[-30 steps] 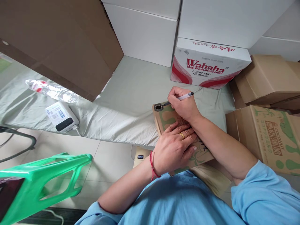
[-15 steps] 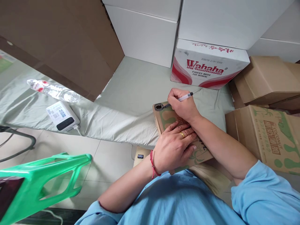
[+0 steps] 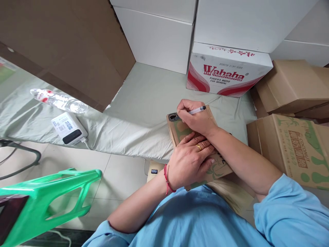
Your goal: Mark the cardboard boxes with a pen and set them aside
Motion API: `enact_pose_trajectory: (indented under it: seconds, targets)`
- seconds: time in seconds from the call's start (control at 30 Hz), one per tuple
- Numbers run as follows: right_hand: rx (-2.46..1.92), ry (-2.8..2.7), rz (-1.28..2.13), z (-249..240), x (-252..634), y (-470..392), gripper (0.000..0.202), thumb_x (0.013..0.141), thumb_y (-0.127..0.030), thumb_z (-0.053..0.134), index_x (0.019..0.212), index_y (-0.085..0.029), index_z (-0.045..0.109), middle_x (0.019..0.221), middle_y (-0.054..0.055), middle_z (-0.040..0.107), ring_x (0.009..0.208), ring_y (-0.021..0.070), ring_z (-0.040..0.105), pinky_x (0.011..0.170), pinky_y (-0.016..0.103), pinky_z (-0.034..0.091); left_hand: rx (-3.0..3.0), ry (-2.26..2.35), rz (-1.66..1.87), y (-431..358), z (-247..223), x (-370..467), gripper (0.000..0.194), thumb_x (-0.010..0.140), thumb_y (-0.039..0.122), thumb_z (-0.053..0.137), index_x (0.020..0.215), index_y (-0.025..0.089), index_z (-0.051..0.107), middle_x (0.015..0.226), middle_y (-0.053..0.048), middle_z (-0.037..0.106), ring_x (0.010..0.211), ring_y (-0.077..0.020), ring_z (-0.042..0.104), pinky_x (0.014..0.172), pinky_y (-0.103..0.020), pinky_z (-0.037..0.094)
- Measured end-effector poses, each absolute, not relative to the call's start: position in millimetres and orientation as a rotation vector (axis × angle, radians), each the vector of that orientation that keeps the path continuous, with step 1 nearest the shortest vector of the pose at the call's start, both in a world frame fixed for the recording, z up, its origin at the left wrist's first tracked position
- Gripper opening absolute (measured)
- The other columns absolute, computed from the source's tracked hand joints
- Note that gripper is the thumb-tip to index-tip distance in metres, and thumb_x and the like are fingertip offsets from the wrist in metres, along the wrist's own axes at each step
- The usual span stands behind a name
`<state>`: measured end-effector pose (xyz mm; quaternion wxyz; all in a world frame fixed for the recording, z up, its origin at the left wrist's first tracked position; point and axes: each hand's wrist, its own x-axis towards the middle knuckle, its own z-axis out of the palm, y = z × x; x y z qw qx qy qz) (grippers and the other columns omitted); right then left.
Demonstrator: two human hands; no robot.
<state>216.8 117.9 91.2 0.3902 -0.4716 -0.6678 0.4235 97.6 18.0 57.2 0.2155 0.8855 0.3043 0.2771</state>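
Observation:
A flat brown cardboard piece (image 3: 177, 129) with green print lies at the front edge of the cloth-covered surface, partly over my lap. My right hand (image 3: 194, 116) is closed around a pen (image 3: 197, 110) with a clear barrel and dark end. Its tip, hidden behind my fingers, is by a dark inked ring around a hole (image 3: 173, 117) in the cardboard's far left corner. My left hand (image 3: 191, 157), with a gold ring and a red string bracelet at the wrist, rests flat on the cardboard, fingers stretched out beneath my right wrist.
A Wahaha carton (image 3: 228, 73) stands at the back right. Coconut-printed boxes (image 3: 295, 151) sit on the right. A large brown box (image 3: 77, 44), a plastic bottle (image 3: 60, 100) and a white device with a cable (image 3: 69, 127) are on the left. A green stool (image 3: 51, 199) stands below.
My right hand and the pen have shifted slightly left, closer to the inked hole. My left hand stays on the cardboard.

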Motion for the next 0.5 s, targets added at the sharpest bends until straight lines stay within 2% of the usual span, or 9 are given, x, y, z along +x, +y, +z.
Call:
enact_pose_trajectory:
  seconds: [0.27, 0.4, 0.5]
  targets:
    - [-1.13, -1.721, 1.109, 84.5, 215.0, 120.7, 0.014, 0.083, -0.024, 0.053, 0.07, -0.022, 0.056, 0.064, -0.006, 0.05, 0.064, 0.0116, 0.044, 0.06, 0.025, 0.035, 2.462, 0.849, 0.761, 18.3, 57.9, 97.6, 0.034, 0.108, 0.032, 0.059, 0.136, 0.018, 0.073, 0.139, -0.004, 0.08, 0.138, -0.0282, 0.068, 0.126, -0.049, 0.043]
    - [-1.197, -1.657, 0.928, 81.7, 220.7, 123.0, 0.018, 0.083, -0.024, 0.055, 0.065, -0.023, 0.052, 0.061, -0.006, 0.046, 0.062, 0.0113, 0.041, 0.059, 0.026, 0.033, 2.46, 0.864, 0.754, 17.8, 58.3, 97.7, 0.035, 0.109, 0.033, 0.057, 0.138, 0.02, 0.073, 0.141, -0.003, 0.078, 0.141, -0.0272, 0.067, 0.128, -0.048, 0.041]
    - [-1.185, -1.511, 0.716, 76.9, 228.0, 131.3, 0.018, 0.088, -0.025, 0.056, 0.071, -0.024, 0.052, 0.062, -0.006, 0.048, 0.061, 0.0115, 0.043, 0.061, 0.027, 0.036, 2.457, 0.874, 0.739, 17.2, 58.3, 97.5, 0.037, 0.111, 0.034, 0.055, 0.142, 0.021, 0.071, 0.146, -0.003, 0.076, 0.145, -0.0265, 0.064, 0.13, -0.049, 0.039]
